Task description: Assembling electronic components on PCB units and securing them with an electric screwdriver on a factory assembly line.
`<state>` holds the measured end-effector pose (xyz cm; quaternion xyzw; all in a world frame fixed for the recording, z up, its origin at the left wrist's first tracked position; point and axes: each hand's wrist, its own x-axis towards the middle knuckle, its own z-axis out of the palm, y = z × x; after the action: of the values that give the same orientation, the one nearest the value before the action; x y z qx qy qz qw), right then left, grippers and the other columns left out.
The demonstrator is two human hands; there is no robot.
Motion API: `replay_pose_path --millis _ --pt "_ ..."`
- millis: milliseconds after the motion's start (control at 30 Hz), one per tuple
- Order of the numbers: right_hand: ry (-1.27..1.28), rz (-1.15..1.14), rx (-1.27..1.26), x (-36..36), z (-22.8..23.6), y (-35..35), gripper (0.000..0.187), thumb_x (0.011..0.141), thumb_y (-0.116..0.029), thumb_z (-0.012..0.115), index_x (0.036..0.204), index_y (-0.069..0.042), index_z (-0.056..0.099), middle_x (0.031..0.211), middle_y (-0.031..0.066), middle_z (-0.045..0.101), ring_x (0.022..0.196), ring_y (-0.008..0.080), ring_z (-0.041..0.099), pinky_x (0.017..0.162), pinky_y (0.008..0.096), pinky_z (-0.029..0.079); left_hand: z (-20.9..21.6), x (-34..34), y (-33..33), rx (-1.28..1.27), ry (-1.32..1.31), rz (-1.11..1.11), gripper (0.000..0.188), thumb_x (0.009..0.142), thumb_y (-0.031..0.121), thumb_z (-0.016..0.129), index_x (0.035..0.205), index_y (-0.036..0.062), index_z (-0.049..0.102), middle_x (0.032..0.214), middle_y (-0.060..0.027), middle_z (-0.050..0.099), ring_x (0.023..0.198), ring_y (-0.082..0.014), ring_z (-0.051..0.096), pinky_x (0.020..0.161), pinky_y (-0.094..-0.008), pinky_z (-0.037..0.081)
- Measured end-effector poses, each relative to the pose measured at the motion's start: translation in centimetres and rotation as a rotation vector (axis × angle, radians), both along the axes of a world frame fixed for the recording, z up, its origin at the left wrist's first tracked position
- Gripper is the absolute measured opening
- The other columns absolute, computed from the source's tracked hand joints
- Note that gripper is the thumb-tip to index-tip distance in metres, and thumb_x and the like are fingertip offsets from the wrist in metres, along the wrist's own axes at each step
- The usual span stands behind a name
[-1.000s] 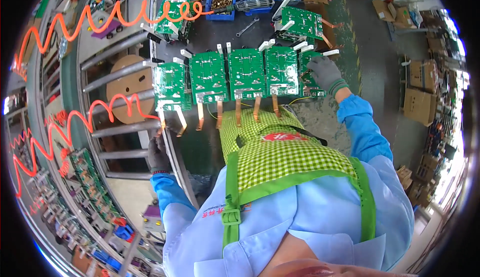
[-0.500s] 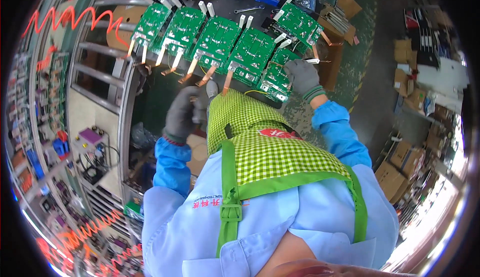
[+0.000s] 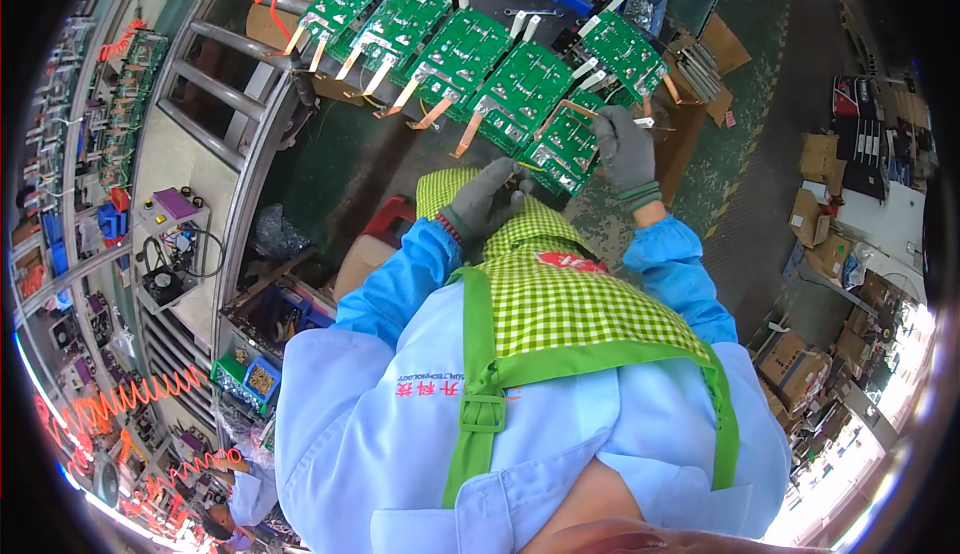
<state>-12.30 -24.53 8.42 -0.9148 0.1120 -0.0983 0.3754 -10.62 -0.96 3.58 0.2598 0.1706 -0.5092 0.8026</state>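
Holding the right hand (image 3: 630, 154) by the right edge of the last green board (image 3: 563, 149), at the right end of a row of other green boards (image 3: 463, 51); holding the left hand (image 3: 482, 200) near its lower left side; with bent fingers on both, cannot tell if gripping anything

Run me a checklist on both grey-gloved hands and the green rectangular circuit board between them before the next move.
1. Right hand at the green rectangular circuit board: ok, at its right side.
2. Left hand near the same board: ok, by its near left corner.
3. Left hand free of small parts: cannot tell, the fingers are curled.
4. Flat copper strip jutting from the near edge of the green neighbouring board to the left: ok.
5. Silver metal wrench clear of both hands: ok, lying beyond the boards.
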Motion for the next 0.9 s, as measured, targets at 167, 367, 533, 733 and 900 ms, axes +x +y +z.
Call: replay_pose_path --millis 167,367,533,733,900 --pt "0.045 -0.053 0.201 -0.9 2.5 0.3 0.020 0.089 -0.021 0.049 0.098 -0.004 0.057 0.076 0.0096 0.062 0.068 0.0189 0.062 0.060 0.0312 0.048 -4.2 1.0 0.9 0.049 0.066 0.056 0.018 0.089 0.025 0.056 0.093 0.0084 0.052 0.077 -0.0019 0.050 0.064 -0.0067 0.048 0.050 -0.0137 0.040" --pt "0.228 -0.050 0.713 -2.5 2.6 1.9 0.023 0.088 -0.019 0.052 0.102 -0.003 0.059 0.084 0.0044 0.062 0.071 0.0117 0.059 0.061 0.0242 0.047 -6.3 1.8 1.4 0.437 -1.033 0.035 0.025 0.089 0.016 0.055 0.110 0.0026 0.051 0.091 -0.0061 0.058 0.079 -0.0131 0.058 0.068 -0.0194 0.049" --pt "0.288 0.074 0.211 -3.6 1.7 3.8 0.019 0.086 -0.019 0.054 0.098 -0.005 0.059 0.075 0.0080 0.063 0.069 0.0162 0.062 0.061 0.0305 0.049 -6.6 2.2 1.1 0.329 -0.991 0.082 0.025 0.082 0.005 0.062 0.105 -0.0019 0.056 0.099 -0.0150 0.061 0.090 -0.0256 0.061 0.077 -0.0315 0.050" --pt "0.303 0.102 -0.166 -4.1 0.5 4.8 0.015 0.084 -0.019 0.055 0.092 -0.006 0.058 0.078 0.0171 0.061 0.071 0.0293 0.063 0.061 0.0373 0.048 -6.7 3.1 -0.6 0.237 -1.047 0.098 0.021 0.078 0.001 0.062 0.099 -0.0015 0.058 0.095 -0.0134 0.060 0.087 -0.0258 0.060 0.074 -0.0310 0.050" --pt "0.354 0.065 -0.123 -4.3 -0.9 4.7 0.017 0.084 -0.020 0.055 0.096 -0.008 0.056 0.081 0.0148 0.062 0.074 0.0320 0.062 0.064 0.0402 0.048 -7.8 3.8 -1.5 0.267 -0.626 0.035 0.014 0.092 0.021 0.049 0.093 0.0072 0.051 0.080 -0.0029 0.052 0.066 -0.0089 0.051 0.051 -0.0181 0.043"
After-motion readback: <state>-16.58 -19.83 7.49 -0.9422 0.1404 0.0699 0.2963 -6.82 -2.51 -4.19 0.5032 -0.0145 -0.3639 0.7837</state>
